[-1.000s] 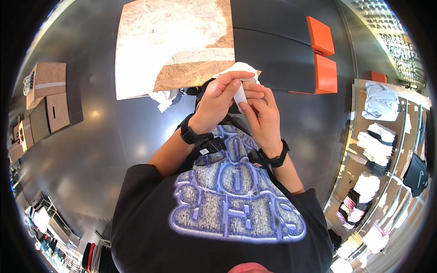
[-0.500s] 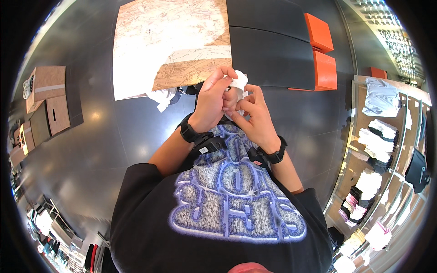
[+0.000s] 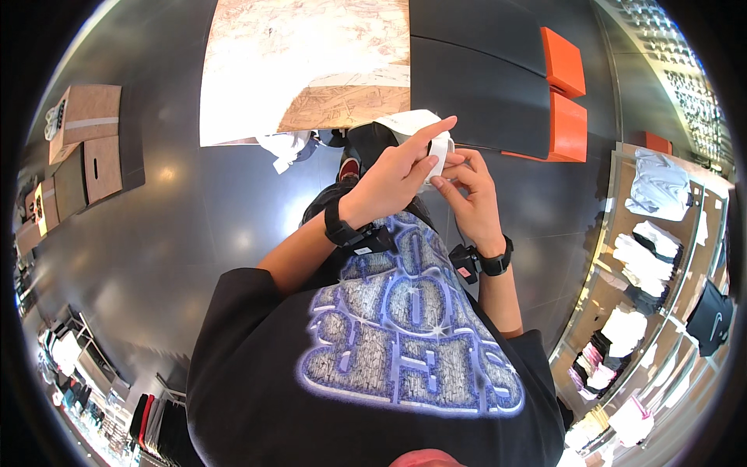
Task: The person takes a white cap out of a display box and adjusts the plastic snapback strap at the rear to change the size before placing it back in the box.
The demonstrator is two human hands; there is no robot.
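Between my two hands, just past the near edge of the wooden board table, is a white cloth item [image 3: 412,121] with a broad curved panel and a narrow band; its exact kind is unclear. My left hand [image 3: 399,173] grips it with the thumb bent against the band and the index finger stretched over the top. From the other side my right hand [image 3: 471,193] pinches the band's lower end between thumb and fingers. Part of the item is hidden behind my left fingers.
Ahead stands the wooden board table [image 3: 342,107], with a black bench [image 3: 482,97] and orange blocks [image 3: 566,124] to its right. White and dark items [image 3: 286,146] show below its near edge. Wooden boxes [image 3: 101,167] stand left; shelves of folded clothes [image 3: 642,261] line the right.
Both hands have shifted right with the white item and turned it, so its broad panel and band show more. My left index finger has straightened. The view has moved slightly too.
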